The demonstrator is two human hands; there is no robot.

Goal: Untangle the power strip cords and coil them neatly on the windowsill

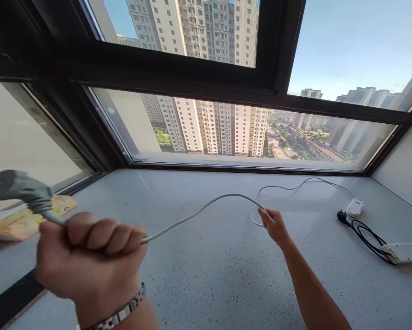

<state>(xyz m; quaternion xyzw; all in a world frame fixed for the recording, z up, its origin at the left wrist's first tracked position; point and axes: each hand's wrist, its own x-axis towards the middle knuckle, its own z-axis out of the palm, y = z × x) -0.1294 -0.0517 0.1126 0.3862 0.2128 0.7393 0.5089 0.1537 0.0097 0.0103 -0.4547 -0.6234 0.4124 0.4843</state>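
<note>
My left hand [96, 256], close to the camera at the lower left, is closed in a fist round a pale grey power cord [192, 214]. The cord's grey plug [16, 188] sticks out past the thumb side, cut off by the left edge. Farther off, my right hand [272, 224] pinches the same cord between thumb and fingers. Between the hands the cord bows upward above the speckled sill. Beyond my right hand it loops over the sill and runs right to a small white box [355, 207].
A black plug [343, 216] with coiled black cord lies beside a white power strip [403, 253] on the right. The speckled white sill [219, 275] ends at dark window frames [192, 85]. A colourful packet [63, 206] lies at the left.
</note>
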